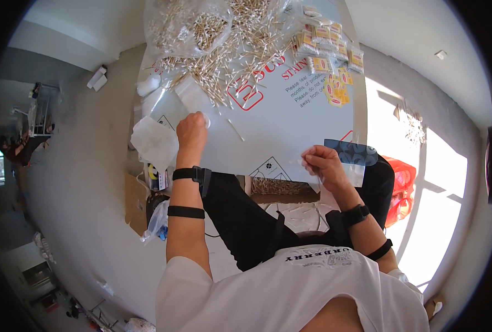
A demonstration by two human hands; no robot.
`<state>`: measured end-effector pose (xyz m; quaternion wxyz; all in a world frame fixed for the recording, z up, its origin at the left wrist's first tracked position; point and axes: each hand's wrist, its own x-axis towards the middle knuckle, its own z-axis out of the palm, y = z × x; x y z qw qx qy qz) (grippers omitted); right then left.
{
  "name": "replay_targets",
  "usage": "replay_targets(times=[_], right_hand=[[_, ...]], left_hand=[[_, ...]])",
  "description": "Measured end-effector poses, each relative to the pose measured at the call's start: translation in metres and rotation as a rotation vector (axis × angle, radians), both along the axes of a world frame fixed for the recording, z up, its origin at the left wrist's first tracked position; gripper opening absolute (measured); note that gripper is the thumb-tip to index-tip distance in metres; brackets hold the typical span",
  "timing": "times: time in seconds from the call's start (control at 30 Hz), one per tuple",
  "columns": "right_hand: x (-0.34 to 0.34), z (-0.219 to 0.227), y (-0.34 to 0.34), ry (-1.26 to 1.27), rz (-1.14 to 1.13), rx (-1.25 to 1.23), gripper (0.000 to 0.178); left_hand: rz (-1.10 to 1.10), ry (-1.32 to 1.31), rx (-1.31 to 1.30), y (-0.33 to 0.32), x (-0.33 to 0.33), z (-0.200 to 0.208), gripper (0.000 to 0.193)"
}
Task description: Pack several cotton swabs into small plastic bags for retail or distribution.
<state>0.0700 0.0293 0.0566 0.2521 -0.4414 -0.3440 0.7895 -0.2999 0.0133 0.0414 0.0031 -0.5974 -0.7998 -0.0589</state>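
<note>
My left hand [191, 131] is closed in a fist on the left side of the table. A bit of white shows at its fingertips, too small to name. Just beyond it lies a flat, clear plastic bag [192, 95], and a loose cotton swab [235, 130] lies to its right. Thumb and fingers of my right hand [324, 164] are pinched together over the near right edge of the table; what they hold, perhaps something clear, I cannot make out. Beside that hand is a dark blue see-through sheet [351, 152] with round shapes on it.
A big heap of cotton swabs [218, 41], partly in clear plastic, covers the table's far side. Packed swab bundles [326, 41] and yellow labels [337, 90] lie at the far right. White sheets [154, 143] hang over the left edge. Below stands a box of swabs [282, 191].
</note>
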Motion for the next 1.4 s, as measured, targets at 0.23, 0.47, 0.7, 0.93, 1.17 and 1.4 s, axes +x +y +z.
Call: replay_targets(times=[0.23,0.47,0.7,0.93,1.17,1.4], right_hand=[[0.008,0.027,0.008,0.067,-0.089,0.073,0.010],[0.032,0.033,0.013,0.122,-0.091,0.192,0.010],[0.072,0.038,0.010,0.054,0.017,0.274,0.006],[0.111,0.030,0.004,0.030,-0.083,0.370,0.006],[0.148,0.011,-0.005,-0.032,-0.162,0.357,0.008],[0.156,0.014,-0.031,-0.843,-0.607,1.013,0.014]], left_hand=[[0.088,0.106,-0.014,0.001,0.030,0.044,0.011],[-0.238,-0.861,0.164,0.005,0.156,0.084,0.023],[-0.200,-1.149,-0.097,-0.001,0.261,0.079,0.006],[-0.123,-1.523,-0.249,0.000,0.290,0.051,0.006],[-0.036,-1.744,-0.442,-0.001,0.327,0.055,0.009],[-0.087,-1.463,-0.356,0.003,0.354,0.042,0.013]])
